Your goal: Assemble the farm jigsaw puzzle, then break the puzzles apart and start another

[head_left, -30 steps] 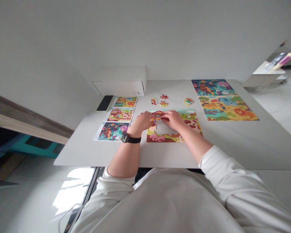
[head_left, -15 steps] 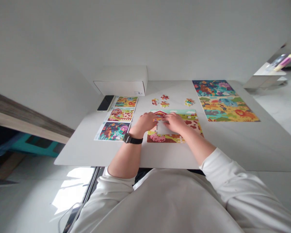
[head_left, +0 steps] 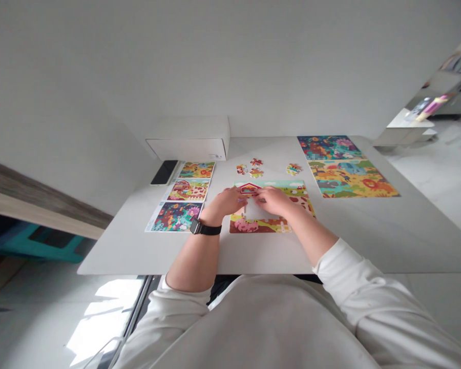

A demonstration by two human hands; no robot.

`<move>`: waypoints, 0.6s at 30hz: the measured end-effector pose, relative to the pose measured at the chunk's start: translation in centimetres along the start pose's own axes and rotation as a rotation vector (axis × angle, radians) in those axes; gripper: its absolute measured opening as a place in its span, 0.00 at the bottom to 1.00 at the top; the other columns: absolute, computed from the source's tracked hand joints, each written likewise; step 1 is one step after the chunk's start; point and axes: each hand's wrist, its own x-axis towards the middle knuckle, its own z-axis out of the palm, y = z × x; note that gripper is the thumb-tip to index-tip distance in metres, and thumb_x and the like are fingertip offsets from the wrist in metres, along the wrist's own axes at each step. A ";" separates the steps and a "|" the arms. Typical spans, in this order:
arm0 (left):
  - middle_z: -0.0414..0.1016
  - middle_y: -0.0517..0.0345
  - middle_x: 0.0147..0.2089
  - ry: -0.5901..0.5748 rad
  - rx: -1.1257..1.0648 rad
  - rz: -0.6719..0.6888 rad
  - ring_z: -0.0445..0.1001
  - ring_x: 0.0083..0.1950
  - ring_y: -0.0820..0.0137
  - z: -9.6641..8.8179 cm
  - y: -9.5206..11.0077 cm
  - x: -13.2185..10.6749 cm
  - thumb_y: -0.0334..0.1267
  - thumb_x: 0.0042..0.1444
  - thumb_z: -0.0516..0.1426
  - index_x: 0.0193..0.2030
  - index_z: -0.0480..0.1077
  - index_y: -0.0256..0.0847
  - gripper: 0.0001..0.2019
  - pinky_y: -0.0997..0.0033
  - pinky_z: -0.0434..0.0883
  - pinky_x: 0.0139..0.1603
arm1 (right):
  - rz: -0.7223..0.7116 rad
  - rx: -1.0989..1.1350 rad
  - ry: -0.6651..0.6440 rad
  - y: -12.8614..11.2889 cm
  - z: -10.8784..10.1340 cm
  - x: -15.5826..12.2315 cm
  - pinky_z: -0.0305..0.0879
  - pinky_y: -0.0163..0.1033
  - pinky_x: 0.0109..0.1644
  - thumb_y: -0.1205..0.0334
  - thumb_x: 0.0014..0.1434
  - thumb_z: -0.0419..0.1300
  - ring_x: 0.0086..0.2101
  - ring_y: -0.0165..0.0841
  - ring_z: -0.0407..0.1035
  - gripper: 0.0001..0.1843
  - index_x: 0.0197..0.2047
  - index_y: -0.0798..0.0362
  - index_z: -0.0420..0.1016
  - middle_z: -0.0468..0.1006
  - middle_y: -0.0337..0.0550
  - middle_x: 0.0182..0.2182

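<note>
A farm jigsaw puzzle [head_left: 246, 225] lies in front of me, with a bare white gap in its middle below the red barn roof. My left hand [head_left: 229, 201] bends over the puzzle's left side, fingers curled at the lower left of a barn puzzle piece [head_left: 249, 189]. At that piece's right side is my right hand [head_left: 272, 200], with its fingers drawn together. Both hands hide parts of the piece's edges. Beyond the puzzle lie several loose puzzle pieces, among them a red one [head_left: 256, 162] and a green-yellow one [head_left: 294, 168].
To the left are a sheet of small reference pictures [head_left: 187, 190] and a phone [head_left: 164, 172]. A white box [head_left: 186, 148] stands against the wall. Two colourful assembled pictures, one dark blue [head_left: 330, 147] and one yellow [head_left: 353, 179], lie at the right.
The view has shifted, so the table sits slightly lower and further left. My right hand has drawn slightly off the barn roof, and more of it shows between my hands.
</note>
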 end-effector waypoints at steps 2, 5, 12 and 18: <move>0.83 0.59 0.59 -0.048 -0.009 0.034 0.81 0.59 0.59 -0.5 0.2 -0.1 0.42 0.66 0.61 0.55 0.84 0.60 0.14 0.63 0.75 0.62 | 0.003 0.010 0.002 0.1 -0.1 -0.1 0.71 0.49 0.63 0.65 0.67 0.67 0.56 0.46 0.78 0.09 0.44 0.44 0.90 0.87 0.47 0.54; 0.85 0.59 0.54 -0.097 -0.002 0.052 0.83 0.55 0.60 -0.9 0.4 -0.2 0.40 0.68 0.59 0.54 0.84 0.59 0.14 0.65 0.76 0.59 | 0.029 0.027 0.020 0.2 0.1 -0.2 0.72 0.49 0.64 0.64 0.67 0.69 0.56 0.45 0.78 0.09 0.47 0.44 0.89 0.87 0.47 0.53; 0.85 0.55 0.59 -0.044 0.017 -0.018 0.83 0.58 0.59 -0.8 0.3 0.2 0.40 0.69 0.58 0.59 0.82 0.54 0.17 0.66 0.76 0.59 | 0.023 0.051 0.050 0.6 0.5 -0.5 0.70 0.47 0.66 0.65 0.66 0.69 0.57 0.43 0.79 0.11 0.51 0.47 0.88 0.87 0.48 0.54; 0.86 0.61 0.55 -0.125 -0.012 0.031 0.85 0.51 0.63 -1.1 0.1 -0.1 0.42 0.67 0.59 0.58 0.82 0.62 0.17 0.68 0.77 0.53 | 0.036 0.060 0.057 0.6 0.6 -0.4 0.71 0.46 0.67 0.66 0.64 0.70 0.58 0.41 0.78 0.12 0.50 0.47 0.88 0.87 0.49 0.53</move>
